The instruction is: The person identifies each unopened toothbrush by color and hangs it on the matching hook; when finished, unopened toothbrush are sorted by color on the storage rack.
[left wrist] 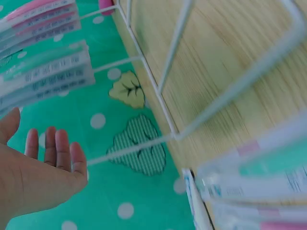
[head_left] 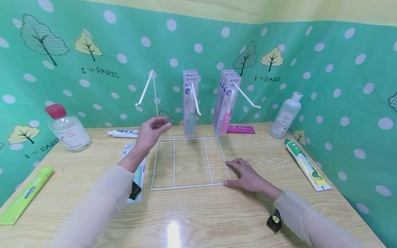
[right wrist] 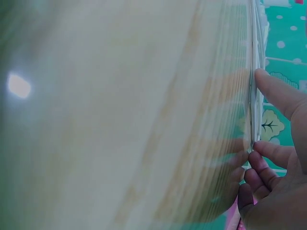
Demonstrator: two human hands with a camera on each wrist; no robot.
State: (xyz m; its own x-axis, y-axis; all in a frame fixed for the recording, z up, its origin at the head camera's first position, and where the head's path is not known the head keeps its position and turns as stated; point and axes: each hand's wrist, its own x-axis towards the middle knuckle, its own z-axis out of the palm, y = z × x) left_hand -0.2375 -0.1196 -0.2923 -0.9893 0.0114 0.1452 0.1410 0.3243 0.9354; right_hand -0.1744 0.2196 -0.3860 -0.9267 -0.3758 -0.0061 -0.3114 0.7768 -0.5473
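A white wire display rack [head_left: 189, 187] stands on the table, its flat base toward me and its hooks at the back. Packaged toothbrushes hang from two hooks: a green-handled stack [head_left: 188, 103] in the middle and a pink-handled stack [head_left: 224, 110] at the right. The left hook [head_left: 145, 88] is bare. Below it hovers my left hand [head_left: 152, 134], fingers loosely bent, holding nothing. My right hand [head_left: 246, 176] touches the right side of the base, thumb by the front corner and index finger farther back. Packaged toothbrushes [head_left: 141, 172] lie left of the base, partly hidden by my left forearm.
Toothpaste tubes lie around: blue-white [head_left: 122, 133], magenta [head_left: 241, 130], green-yellow [head_left: 307, 165] and lime green [head_left: 26, 196]. A red-capped bottle [head_left: 69, 131] stands at the left, a pale bottle [head_left: 286, 117] at the right. Polka-dot cloth [head_left: 133, 41] walls the back and sides.
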